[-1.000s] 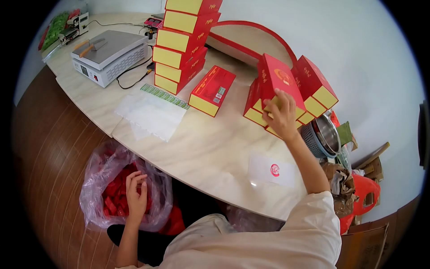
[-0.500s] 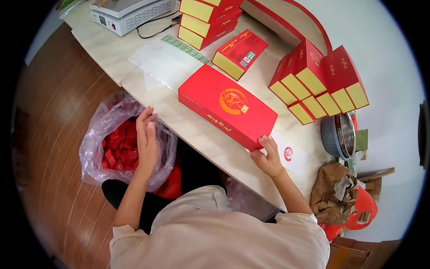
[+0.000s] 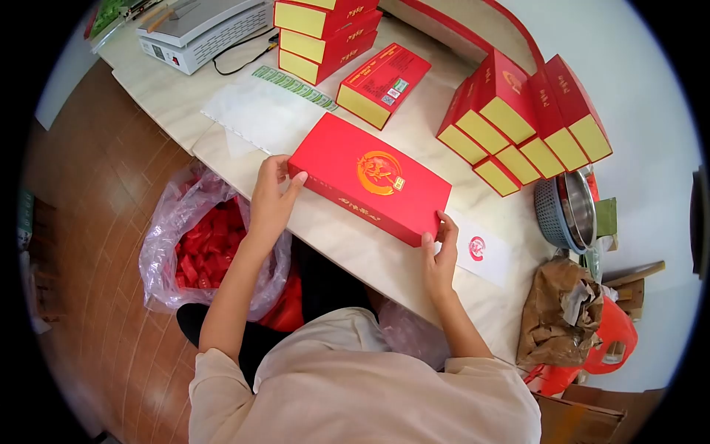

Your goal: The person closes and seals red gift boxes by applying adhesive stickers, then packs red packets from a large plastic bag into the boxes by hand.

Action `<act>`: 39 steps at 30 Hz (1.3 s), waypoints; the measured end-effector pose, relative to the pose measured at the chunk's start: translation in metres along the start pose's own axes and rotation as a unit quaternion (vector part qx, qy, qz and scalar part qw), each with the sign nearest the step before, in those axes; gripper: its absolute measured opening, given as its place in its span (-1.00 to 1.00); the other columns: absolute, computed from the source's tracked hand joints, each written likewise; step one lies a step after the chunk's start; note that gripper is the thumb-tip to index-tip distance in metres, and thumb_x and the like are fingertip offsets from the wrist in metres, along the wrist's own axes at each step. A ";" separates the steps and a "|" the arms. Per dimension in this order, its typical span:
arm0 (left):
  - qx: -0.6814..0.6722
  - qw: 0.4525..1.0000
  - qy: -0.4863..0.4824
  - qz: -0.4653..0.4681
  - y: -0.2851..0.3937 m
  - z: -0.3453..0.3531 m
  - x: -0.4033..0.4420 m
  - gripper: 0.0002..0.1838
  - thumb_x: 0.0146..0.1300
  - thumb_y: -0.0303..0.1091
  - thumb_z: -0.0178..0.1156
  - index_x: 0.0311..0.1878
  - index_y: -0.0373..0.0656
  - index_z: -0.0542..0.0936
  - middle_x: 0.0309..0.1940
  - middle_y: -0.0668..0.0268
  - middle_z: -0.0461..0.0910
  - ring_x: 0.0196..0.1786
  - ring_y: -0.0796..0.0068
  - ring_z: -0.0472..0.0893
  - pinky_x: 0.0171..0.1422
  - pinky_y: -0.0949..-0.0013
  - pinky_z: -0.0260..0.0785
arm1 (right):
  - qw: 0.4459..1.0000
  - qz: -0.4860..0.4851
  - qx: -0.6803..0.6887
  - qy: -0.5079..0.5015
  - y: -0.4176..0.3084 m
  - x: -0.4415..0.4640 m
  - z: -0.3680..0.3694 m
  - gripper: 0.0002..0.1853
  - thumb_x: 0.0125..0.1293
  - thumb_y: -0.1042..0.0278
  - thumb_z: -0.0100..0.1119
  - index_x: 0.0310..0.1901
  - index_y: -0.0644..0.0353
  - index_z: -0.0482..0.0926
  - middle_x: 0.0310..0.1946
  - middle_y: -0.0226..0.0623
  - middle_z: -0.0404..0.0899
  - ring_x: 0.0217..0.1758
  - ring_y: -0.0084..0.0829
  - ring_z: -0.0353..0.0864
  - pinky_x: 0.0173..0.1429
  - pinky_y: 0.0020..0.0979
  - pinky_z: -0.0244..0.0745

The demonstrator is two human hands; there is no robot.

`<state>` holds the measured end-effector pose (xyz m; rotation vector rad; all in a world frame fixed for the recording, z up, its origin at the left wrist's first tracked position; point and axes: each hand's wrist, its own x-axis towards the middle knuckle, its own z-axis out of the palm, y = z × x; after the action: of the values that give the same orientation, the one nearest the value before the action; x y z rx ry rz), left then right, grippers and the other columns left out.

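Observation:
A long red gift box [image 3: 347,159] with a gold emblem on its lid lies closed on the marbled table [image 3: 325,229] in front of me. My left hand [image 3: 275,196] grips its left end, thumb on the near side and fingers behind the corner. At the right end, my right hand [image 3: 441,255] holds the near corner between thumb and fingers. To the right of that hand lies a white card [image 3: 484,255] with a red printed emblem. Behind the box are a white sheet [image 3: 259,111] and a strip of green labels [image 3: 294,87].
Several red boxes with yellow ends are stacked at the back [image 3: 325,48] and right [image 3: 506,111]; one single box [image 3: 383,85] lies between. A white device [image 3: 203,37] stands far left. A plastic bag [image 3: 159,259] of red packets is below the table edge. A basket [image 3: 551,214] and brown paper [image 3: 555,318] are right.
My left hand has moved from above the bag to the left end of the box and closed on it. My right hand stays at the right corner, its grip shifted slightly.

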<state>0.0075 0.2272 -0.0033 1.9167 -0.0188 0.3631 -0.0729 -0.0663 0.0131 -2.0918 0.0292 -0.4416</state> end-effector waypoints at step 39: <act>0.274 0.958 0.010 0.080 0.032 -0.038 0.013 -0.37 0.36 -0.28 0.12 0.46 -0.12 0.22 0.55 0.06 -0.11 0.55 0.00 0.00 0.56 0.09 -0.10 | 0.984 -0.074 0.018 -0.160 0.022 0.178 0.028 -0.62 0.33 0.35 0.14 0.16 0.22 0.52 -0.06 -0.11 0.60 -0.12 -0.16 0.61 0.00 -0.29 0.51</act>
<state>0.0045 0.2524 0.0419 2.4690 -0.0648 0.5385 0.1054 -0.0898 0.0346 -2.1128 -0.3227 -0.1877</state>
